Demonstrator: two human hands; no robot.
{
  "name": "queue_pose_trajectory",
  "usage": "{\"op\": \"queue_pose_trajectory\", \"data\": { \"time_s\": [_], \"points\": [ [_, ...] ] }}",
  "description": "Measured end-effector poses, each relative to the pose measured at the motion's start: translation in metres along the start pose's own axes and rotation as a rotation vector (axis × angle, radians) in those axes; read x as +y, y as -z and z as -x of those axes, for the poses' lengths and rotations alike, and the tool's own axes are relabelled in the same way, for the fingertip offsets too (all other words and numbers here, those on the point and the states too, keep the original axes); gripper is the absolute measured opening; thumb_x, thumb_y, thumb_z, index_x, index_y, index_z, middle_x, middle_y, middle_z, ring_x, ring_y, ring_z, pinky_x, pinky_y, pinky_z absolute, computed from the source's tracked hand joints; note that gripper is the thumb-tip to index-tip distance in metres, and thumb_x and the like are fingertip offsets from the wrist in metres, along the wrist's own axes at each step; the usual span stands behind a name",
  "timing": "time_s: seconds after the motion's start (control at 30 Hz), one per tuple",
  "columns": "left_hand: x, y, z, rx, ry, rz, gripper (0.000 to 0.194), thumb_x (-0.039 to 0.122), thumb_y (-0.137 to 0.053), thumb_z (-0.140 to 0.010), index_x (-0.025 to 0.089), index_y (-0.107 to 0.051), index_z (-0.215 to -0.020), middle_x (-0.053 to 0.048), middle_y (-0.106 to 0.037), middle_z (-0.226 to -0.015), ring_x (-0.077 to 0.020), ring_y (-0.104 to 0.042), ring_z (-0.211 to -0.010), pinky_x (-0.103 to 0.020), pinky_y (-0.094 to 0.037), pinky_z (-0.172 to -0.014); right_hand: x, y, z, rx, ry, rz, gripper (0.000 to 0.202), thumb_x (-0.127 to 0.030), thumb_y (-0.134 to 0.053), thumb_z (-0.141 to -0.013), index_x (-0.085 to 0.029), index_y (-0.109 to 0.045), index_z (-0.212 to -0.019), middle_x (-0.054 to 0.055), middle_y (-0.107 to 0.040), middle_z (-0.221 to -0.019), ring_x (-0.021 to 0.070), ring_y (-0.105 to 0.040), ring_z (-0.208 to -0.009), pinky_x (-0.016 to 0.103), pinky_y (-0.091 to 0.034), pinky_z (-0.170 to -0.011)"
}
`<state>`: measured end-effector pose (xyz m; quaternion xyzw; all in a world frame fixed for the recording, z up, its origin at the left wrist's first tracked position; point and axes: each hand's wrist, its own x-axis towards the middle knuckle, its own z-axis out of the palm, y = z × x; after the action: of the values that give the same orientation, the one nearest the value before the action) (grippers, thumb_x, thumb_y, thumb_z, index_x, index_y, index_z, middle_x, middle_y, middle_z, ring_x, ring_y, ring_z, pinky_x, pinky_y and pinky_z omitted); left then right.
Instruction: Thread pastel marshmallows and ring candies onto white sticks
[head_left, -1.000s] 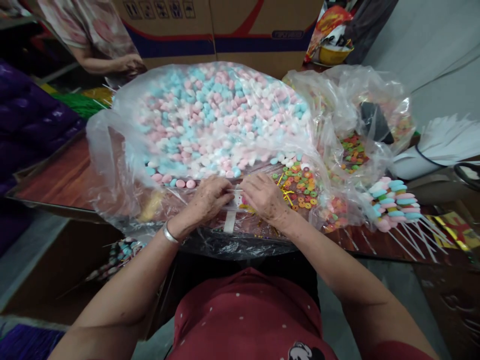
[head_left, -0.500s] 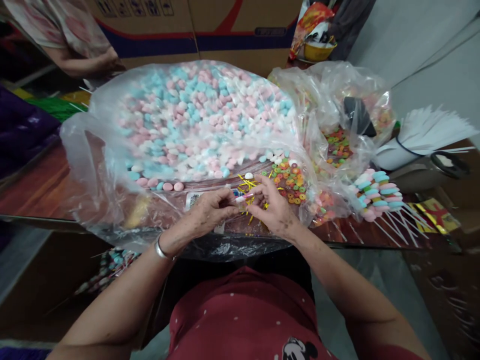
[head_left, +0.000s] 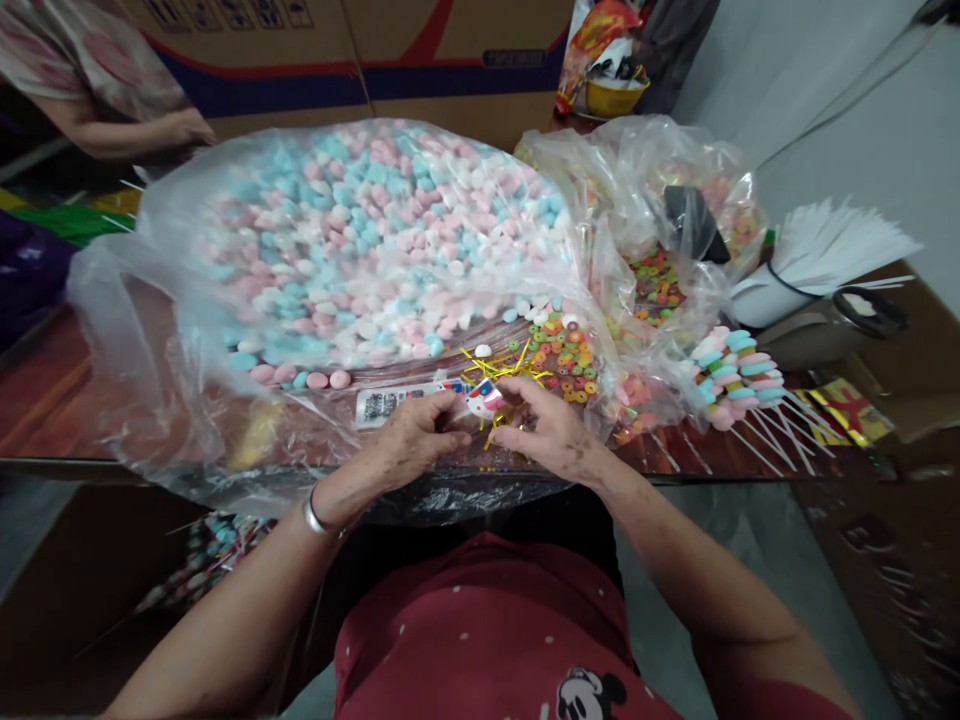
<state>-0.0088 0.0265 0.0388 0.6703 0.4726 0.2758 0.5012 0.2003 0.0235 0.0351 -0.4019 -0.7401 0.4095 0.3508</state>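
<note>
Between my two hands is a small printed plastic bag, clear with white, pink, red and blue print. My left hand is closed, pinching the bag's left end between thumb and fingers. My right hand has its thumb and forefinger apart, with the forefinger at the bag's right edge. Yellow twist ties lie just behind the bag, partly covered by it. A single white candy rests by the ties. Ring-shaped candies in green, orange and red are spread beyond my right hand.
A large clear bag of pink, blue and white candies fills the table's middle. Candy skewers lie at right, near a container of white sticks. A box with more skewers stands below left. Another person's arm shows top left.
The small bag has turned to show more of its printed face and looks wider. My right thumb and forefinger have moved apart. The whole view has shifted slightly.
</note>
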Motion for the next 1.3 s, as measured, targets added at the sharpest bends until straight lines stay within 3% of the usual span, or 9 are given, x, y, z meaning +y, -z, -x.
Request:
{"op": "queue_pose_trajectory", "data": {
  "time_s": [0.07,0.17,0.37,0.57,0.73,0.9,1.0,1.13,1.3],
  "points": [
    [0.002,-0.002,0.001,-0.057,-0.037,-0.030,0.013,0.021,-0.062,-0.072,0.016,-0.051,-0.066,0.006,-0.045,-0.062,-0.0089,-0.040,-0.059,-0.020,-0.031,-0.056,-0.003,0.003,0.000,-0.009,0.098,0.087,0.010,-0.027,-0.061,-0.085,-0.018,-0.058,-0.085,0.003,-0.058,-0.088,0.0142,-0.054,-0.081,0.028,-0.045,-0.071],
    [0.006,-0.006,0.003,-0.098,-0.095,-0.048,0.012,0.025,-0.060,-0.077,0.016,-0.056,-0.071,0.005,-0.050,-0.065,-0.0098,-0.044,-0.062,-0.020,-0.034,-0.058,-0.003,0.004,0.000,0.034,0.189,0.162,0.025,-0.024,-0.051,-0.092,-0.017,-0.054,-0.069,0.000,-0.052,-0.074,0.0120,-0.050,-0.072,0.026,-0.042,-0.067],
    [0.002,-0.015,0.009,0.010,-0.217,-0.214,0.018,0.025,-0.053,-0.087,0.017,-0.056,-0.071,0.004,-0.055,-0.061,-0.0096,-0.048,-0.056,-0.020,-0.036,-0.055,0.002,-0.001,0.008,0.081,0.268,0.240,0.012,-0.021,-0.052,-0.093,-0.018,-0.061,-0.086,0.000,-0.060,-0.078,0.0116,-0.054,-0.073,0.025,-0.043,-0.069],
    [-0.003,-0.026,0.012,0.132,-0.335,-0.371,0.020,0.027,-0.050,-0.090,0.018,-0.059,-0.075,0.004,-0.054,-0.059,-0.0101,-0.048,-0.052,-0.020,-0.035,-0.052,-0.005,0.000,0.017,0.211,0.426,0.561,0.032,-0.027,-0.039,-0.099,-0.016,-0.057,-0.077,0.004,-0.057,-0.069,0.0156,-0.049,-0.068,0.028,-0.041,-0.066],
    [0.002,-0.034,0.011,0.045,-0.192,-0.073,0.017,0.032,-0.055,-0.088,0.018,-0.061,-0.079,0.002,-0.058,-0.064,-0.0102,-0.052,-0.055,-0.020,-0.040,-0.052,-0.008,0.000,0.027,0.339,0.433,0.673,0.040,-0.029,-0.038,-0.100,-0.019,-0.050,-0.063,0.001,-0.049,-0.059,0.0145,-0.043,-0.060,0.028,-0.034,-0.060],
    [0.006,-0.037,0.011,0.007,-0.251,-0.062,0.023,0.030,-0.053,-0.089,0.018,-0.061,-0.071,0.003,-0.054,-0.055,-0.0095,-0.048,-0.050,-0.020,-0.039,-0.050,-0.007,0.007,0.041,0.319,0.376,0.594,0.038,-0.030,-0.042,-0.098,-0.020,-0.047,-0.062,-0.001,-0.048,-0.057,0.0139,-0.044,-0.058,0.028,-0.034,-0.060],
    [0.003,-0.038,0.012,0.054,-0.315,-0.166,0.019,0.027,-0.052,-0.089,0.019,-0.062,-0.076,0.003,-0.057,-0.057,-0.0093,-0.050,-0.050,-0.020,-0.041,-0.053,0.001,0.036,0.057,0.421,0.218,0.559,0.025,-0.029,-0.040,-0.098,-0.020,-0.057,-0.082,0.004,-0.061,-0.076,0.0163,-0.056,-0.075,0.028,-0.042,-0.071],
    [-0.002,-0.036,0.012,0.081,-0.344,-0.202,0.018,0.027,-0.052,-0.089,0.019,-0.062,-0.077,0.003,-0.059,-0.059,-0.0090,-0.052,-0.052,-0.018,-0.041,-0.053,0.029,0.106,0.096,0.859,-0.143,0.875,0.018,-0.029,-0.044,-0.092,-0.020,-0.059,-0.097,0.008,-0.061,-0.088,0.0220,-0.055,-0.083,0.035,-0.043,-0.077],
    [-0.001,-0.031,0.012,0.056,-0.311,-0.180,0.019,0.030,-0.054,-0.087,0.019,-0.063,-0.075,0.002,-0.061,-0.060,-0.0096,-0.054,-0.053,-0.018,-0.044,-0.054,0.065,0.161,0.143,0.782,-0.490,1.312,0.018,-0.028,-0.049,-0.085,-0.018,-0.060,-0.076,0.011,-0.056,-0.080,0.0269,-0.047,-0.084,0.039,-0.038,-0.074]
  ]
}}
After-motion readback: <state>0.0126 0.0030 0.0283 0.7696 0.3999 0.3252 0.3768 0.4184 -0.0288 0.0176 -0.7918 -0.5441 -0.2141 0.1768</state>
